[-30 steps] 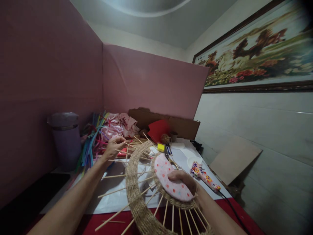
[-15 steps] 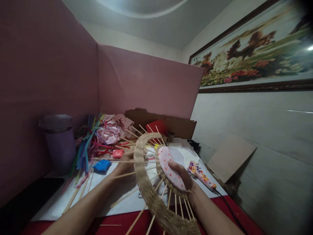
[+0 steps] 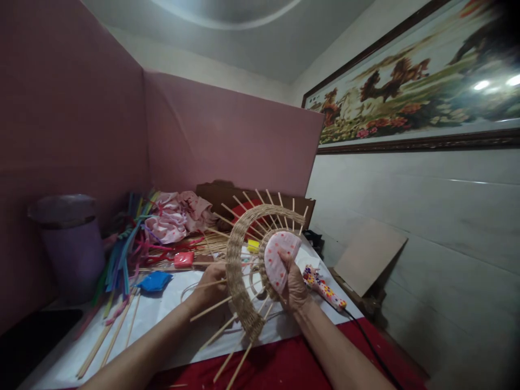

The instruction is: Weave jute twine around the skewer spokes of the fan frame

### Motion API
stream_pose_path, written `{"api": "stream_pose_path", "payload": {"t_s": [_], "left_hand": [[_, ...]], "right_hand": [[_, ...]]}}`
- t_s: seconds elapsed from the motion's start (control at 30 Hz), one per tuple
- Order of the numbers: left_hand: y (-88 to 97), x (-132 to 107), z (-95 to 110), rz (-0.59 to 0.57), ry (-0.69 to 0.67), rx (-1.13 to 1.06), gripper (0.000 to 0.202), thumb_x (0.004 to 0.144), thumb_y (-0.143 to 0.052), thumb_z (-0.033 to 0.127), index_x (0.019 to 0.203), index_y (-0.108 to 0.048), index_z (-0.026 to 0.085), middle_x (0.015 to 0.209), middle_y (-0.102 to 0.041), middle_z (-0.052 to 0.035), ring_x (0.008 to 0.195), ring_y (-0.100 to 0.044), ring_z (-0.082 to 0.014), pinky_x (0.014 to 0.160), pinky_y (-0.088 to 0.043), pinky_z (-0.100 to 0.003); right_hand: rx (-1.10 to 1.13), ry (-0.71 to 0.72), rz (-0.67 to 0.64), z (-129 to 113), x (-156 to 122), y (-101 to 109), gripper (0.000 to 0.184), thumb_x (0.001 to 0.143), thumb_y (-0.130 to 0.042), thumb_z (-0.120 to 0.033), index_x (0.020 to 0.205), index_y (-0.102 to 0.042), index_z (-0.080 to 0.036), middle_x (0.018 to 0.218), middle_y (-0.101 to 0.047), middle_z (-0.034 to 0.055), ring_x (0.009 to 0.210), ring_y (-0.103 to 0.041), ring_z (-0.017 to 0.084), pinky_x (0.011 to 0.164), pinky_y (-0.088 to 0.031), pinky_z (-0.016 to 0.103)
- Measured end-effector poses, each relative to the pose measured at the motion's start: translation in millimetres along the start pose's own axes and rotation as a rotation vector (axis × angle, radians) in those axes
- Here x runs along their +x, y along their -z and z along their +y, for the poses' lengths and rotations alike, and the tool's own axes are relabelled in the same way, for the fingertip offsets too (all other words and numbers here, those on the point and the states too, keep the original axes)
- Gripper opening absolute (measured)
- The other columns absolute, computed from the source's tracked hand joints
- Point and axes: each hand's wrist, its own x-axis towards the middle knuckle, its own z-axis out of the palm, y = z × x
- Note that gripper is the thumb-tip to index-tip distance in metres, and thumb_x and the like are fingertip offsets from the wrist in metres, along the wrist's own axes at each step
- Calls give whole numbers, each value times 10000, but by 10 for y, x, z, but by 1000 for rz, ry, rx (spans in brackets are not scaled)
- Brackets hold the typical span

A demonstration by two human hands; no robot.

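Observation:
A fan-shaped woven piece [image 3: 234, 260], made of thin sticks and a curved band of twisted cord, is held up above the table. Its half-round centre is a pad of pink fabric with red dots [image 3: 278, 273]. My right hand [image 3: 296, 287] grips this pad, thumb on the front and the other fingers mostly hidden behind. At the left outer edge, my left hand [image 3: 210, 287] is closed around the stick ends, its fingertips partly hidden by the band. Stick tips poke out all round the band.
White paper [image 3: 162, 311] covers a red cloth [image 3: 300, 357]. Blue [image 3: 155, 281], red [image 3: 183, 259] and yellow packets [image 3: 253, 246] lie there. A flower-patterned corded tool [image 3: 325, 290] rests right. Pipe cleaners [image 3: 122, 260], pink fabric [image 3: 170, 216] and a purple bin [image 3: 73, 249] stand left.
The woven piece has turned, its lower end swinging left and its upper end right, so it faces me more. My right hand turned with it. The view has shifted slightly right.

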Motion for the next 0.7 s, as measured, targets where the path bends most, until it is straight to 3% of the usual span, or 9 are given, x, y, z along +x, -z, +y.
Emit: {"api": "stream_pose_path", "payload": {"t_s": [0.17, 0.27, 0.37, 0.47, 0.57, 0.63, 0.7], "left_hand": [[-102, -47, -34, -115, -17, -40, 222, 726, -559, 350, 638, -675, 182, 681, -620, -47, 634, -536, -171, 585, -418, -274], [-110, -40, -45, -152, -87, 36, 206, 725, -565, 339, 660, -687, 186, 734, -638, -62, 713, -551, -200, 655, -431, -302], [-71, 1, -32, -165, -184, 144, 151, 703, -597, 306, 771, -709, 228, 877, -651, -78, 853, -549, -237, 781, -421, -363], [-20, 32, -53, -59, -219, 167, 257, 650, -649, 276, 903, -688, 269, 1050, -604, -79, 1016, -497, -256, 888, -375, -386], [12, 39, -123, 173, -173, 106, 298, 653, -630, 223, 946, -666, 260, 1100, -564, -81, 1061, -473, -238, 900, -376, -372], [-6, 28, -164, 243, -64, 78, 191, 664, -610, 221, 840, -684, 224, 969, -610, -78, 948, -533, -222, 828, -419, -365], [-83, 2, -169, 177, 101, 25, 108, 666, -606, 252, 715, -678, 187, 728, -638, -61, 716, -578, -193, 672, -456, -335]], "right_hand": [[27, 38, 21, -66, -12, -6, 301, 693, -609, -300, 964, -593, -172, 803, -700, 1, 758, -646, 130, 716, -522, 244], [14, 30, 21, -65, 2, 3, 306, 702, -593, -326, 971, -593, -179, 802, -699, 4, 728, -646, 141, 698, -528, 273], [16, 128, 90, -58, 48, 33, 343, 690, -600, -357, 997, -578, -206, 837, -693, -15, 736, -642, 126, 718, -522, 259], [15, 251, 153, -96, 89, 49, 412, 694, -574, -419, 1061, -542, -235, 913, -675, -28, 806, -630, 121, 743, -513, 250], [40, 391, 202, -149, 96, 36, 450, 719, -519, -442, 1121, -501, -241, 998, -646, -29, 903, -601, 115, 778, -492, 238], [15, 471, 217, -159, 92, 27, 488, 738, -474, -463, 1167, -461, -232, 1044, -628, -15, 972, -574, 117, 814, -473, 248], [-27, 528, 226, -141, 91, 27, 520, 750, -429, -490, 1195, -434, -222, 1064, -620, -3, 1011, -554, 118, 842, -458, 260]]}}
